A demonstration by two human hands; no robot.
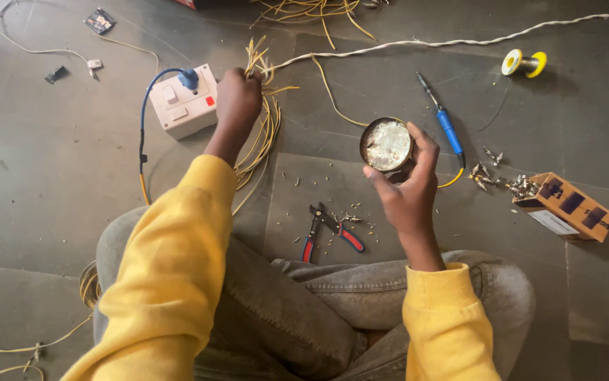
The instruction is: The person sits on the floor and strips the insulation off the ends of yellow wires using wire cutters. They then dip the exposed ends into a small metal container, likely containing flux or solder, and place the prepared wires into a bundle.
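I sit cross-legged on a grey floor in yellow sleeves. My right hand (409, 185) holds up a small round tin (386, 144) with pale, crusted paste inside. My left hand (238, 99) reaches forward and is closed around a bundle of thin yellow wires (267, 127) beside a white socket box (183, 104) with a blue plug (189, 77) in it. A blue-handled soldering iron (447, 127) lies on the floor just right of the tin. Red-handled wire strippers (331, 229) lie in front of my knees.
A brown cardboard box (567, 207) lies at the right with small metal parts (502, 178) spilled beside it. A yellow solder spool (523, 63) sits at the far right. A white twisted cord (460, 42) crosses the top. More yellow wire (315, 10) lies beyond.
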